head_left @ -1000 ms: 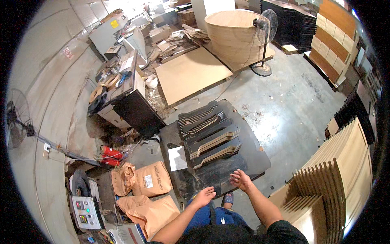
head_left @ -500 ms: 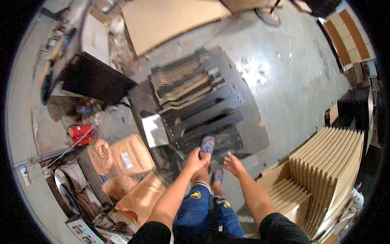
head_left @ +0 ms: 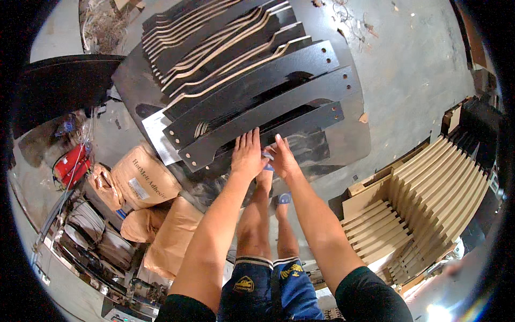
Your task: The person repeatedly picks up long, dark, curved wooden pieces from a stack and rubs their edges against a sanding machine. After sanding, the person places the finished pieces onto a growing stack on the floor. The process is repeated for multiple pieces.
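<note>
Several black curved panels with drilled holes at their ends lie overlapping in front of me. My left hand (head_left: 247,156) reaches to the nearer panels, its extended fingertips lying on a black panel (head_left: 236,126). Close on its right, my right hand (head_left: 282,155) has its fingers apart at the near edge of the nearest black panel (head_left: 308,122). Neither hand is wrapped round a panel. Beyond them is a row of black panels with pale edges (head_left: 214,51). Everything rests on a dark flat sheet (head_left: 351,134) on the floor.
Brown paper sacks (head_left: 144,180) lie to my left, beside a red object (head_left: 72,165). At right stands a stack of pale wooden slats (head_left: 440,188). A white sheet (head_left: 159,134) sticks out by the panels' left end. My sandalled foot (head_left: 268,167) is just below my hands.
Both hands have moved forward and closer together, down to the nearest black panels. The view has come nearer to the panels, which now look larger and higher up.
</note>
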Demonstrator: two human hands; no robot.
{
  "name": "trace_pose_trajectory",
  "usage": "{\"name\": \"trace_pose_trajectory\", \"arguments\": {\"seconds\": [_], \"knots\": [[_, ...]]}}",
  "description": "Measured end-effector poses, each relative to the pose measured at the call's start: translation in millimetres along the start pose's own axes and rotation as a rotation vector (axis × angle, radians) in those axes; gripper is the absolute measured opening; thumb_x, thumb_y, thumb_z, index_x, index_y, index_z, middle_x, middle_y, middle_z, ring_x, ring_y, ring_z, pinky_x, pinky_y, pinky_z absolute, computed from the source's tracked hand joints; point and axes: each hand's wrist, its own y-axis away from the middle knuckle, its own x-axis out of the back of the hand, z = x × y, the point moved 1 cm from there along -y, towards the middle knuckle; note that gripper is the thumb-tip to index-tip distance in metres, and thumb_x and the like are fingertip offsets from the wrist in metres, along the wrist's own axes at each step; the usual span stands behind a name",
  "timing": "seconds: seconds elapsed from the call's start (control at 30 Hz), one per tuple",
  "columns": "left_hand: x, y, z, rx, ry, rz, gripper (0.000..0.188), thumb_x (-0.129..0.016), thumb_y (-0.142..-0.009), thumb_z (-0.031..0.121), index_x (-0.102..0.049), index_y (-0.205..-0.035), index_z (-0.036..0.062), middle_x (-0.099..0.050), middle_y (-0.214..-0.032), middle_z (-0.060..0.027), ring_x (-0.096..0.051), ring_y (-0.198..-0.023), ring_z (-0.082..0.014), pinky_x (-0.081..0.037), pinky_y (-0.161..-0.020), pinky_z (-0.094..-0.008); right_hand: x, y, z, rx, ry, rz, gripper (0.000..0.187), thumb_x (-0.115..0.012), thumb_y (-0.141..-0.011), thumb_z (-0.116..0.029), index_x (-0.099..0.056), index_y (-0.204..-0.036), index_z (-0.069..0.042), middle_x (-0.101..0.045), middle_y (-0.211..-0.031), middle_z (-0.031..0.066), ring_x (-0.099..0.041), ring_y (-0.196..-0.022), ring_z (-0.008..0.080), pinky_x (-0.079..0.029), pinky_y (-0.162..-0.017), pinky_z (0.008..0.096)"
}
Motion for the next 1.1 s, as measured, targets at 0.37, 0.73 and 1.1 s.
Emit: {"name": "trace_pose_trajectory", "arguments": {"seconds": [0.37,0.73,1.1], "knots": [[9,-59,-26,0.085,0.34,-0.3,0.11,-0.093,-0.075,0.033,-0.044,-0.173,0.0194,-0.071,-0.15,-0.0233,-0.068,-0.136,-0.0461,-0.054,-0.117,-0.0562,-2,-57,31,0.089,-0.209,-0.178,0.067,-0.077,-0.103,-0.058,-0.064,-0.15,-0.013,-0.066,-0.152,0.0069,-0.058,-0.142,0.0285,-0.041,-0.127,0.048],[-34,-23,-9,0.059,0.129,-0.25,0.115,-0.091,-0.075,0.045,-0.04,-0.174,0.0209,-0.055,-0.17,-0.0138,-0.062,-0.147,-0.0408,-0.052,-0.121,-0.0543,22,-29,47,0.1,-0.265,-0.142,0.071,-0.078,-0.102,-0.058,-0.062,-0.153,-0.01,-0.07,-0.151,0.0096,-0.065,-0.138,0.0297,-0.049,-0.123,0.0485],[-2,130,35,-0.247,0.238,-0.076,0.105,-0.093,-0.074,0.06,-0.057,-0.164,0.021,-0.056,-0.166,-0.0139,-0.049,-0.154,-0.0425,-0.028,-0.132,-0.0694,38,170,50,0.162,-0.161,-0.105,0.089,-0.081,-0.095,-0.062,-0.054,-0.16,-0.008,-0.063,-0.157,0.0146,-0.063,-0.142,0.0381,-0.053,-0.121,0.055]]}}
